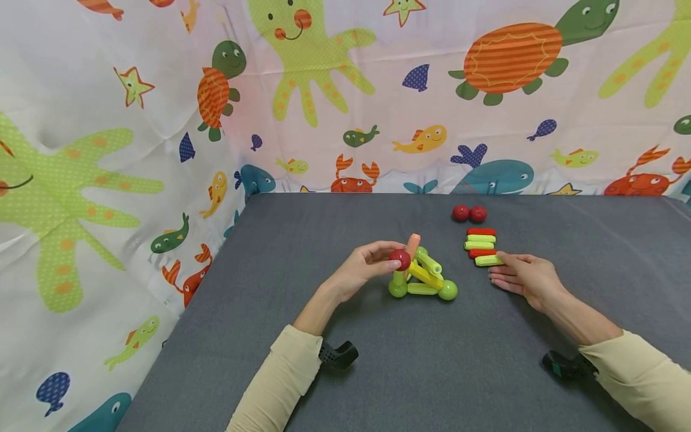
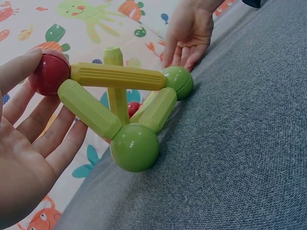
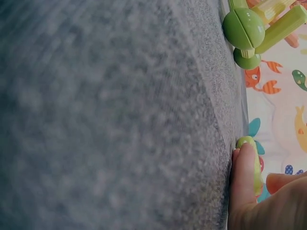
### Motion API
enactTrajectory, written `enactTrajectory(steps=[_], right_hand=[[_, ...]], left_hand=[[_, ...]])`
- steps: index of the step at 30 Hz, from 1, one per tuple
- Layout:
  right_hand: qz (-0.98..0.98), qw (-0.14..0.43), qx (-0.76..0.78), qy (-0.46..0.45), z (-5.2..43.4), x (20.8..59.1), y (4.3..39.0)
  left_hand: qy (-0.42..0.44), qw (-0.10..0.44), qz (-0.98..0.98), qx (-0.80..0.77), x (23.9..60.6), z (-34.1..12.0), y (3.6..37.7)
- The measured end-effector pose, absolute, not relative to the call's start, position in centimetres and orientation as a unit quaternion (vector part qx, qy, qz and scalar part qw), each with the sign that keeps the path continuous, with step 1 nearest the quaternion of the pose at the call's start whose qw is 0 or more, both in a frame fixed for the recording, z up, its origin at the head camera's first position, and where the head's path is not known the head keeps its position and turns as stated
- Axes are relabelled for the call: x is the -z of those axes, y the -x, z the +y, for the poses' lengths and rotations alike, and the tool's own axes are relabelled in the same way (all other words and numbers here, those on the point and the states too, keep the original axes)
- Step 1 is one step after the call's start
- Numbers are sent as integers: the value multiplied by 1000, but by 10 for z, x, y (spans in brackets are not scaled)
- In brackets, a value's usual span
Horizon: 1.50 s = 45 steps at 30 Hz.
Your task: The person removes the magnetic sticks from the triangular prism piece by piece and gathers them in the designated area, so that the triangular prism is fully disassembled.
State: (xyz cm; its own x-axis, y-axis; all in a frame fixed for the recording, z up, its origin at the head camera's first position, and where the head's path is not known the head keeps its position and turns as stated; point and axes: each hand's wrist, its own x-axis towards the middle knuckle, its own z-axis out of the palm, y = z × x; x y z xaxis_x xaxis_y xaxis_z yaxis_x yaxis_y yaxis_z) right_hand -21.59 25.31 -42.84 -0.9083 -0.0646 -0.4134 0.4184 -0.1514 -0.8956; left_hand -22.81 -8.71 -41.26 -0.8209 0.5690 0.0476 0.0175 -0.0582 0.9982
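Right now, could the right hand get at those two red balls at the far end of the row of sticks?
Probably yes. The right hand lies at the near end of the row, fingers touching the nearest green stick. The two red balls sit just past the row's far end, with only low sticks and bare gray table between.

Balls (image 2: 135,146): glossy, smooth plastic, green and red. Sticks (image 2: 119,76): matt plastic, finely ribbed. Table cover (image 1: 432,360): grey woven cloth, rough, matt. Backdrop (image 1: 108,150): thin printed cloth, creased.
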Motion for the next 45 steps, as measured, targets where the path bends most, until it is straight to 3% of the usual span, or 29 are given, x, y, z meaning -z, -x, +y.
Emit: enactTrajectory(steps=[15, 33, 45], right_hand=[[694, 143, 692, -137, 250, 428, 215], [678, 180, 703, -115, 255, 428, 220], [662, 157, 723, -120, 252, 425, 217]], left_hand=[[-224, 198, 659, -691, 413, -88, 229], [-218, 199, 658, -693, 413, -87, 228], [-219, 198, 660, -691, 413, -87, 228]])
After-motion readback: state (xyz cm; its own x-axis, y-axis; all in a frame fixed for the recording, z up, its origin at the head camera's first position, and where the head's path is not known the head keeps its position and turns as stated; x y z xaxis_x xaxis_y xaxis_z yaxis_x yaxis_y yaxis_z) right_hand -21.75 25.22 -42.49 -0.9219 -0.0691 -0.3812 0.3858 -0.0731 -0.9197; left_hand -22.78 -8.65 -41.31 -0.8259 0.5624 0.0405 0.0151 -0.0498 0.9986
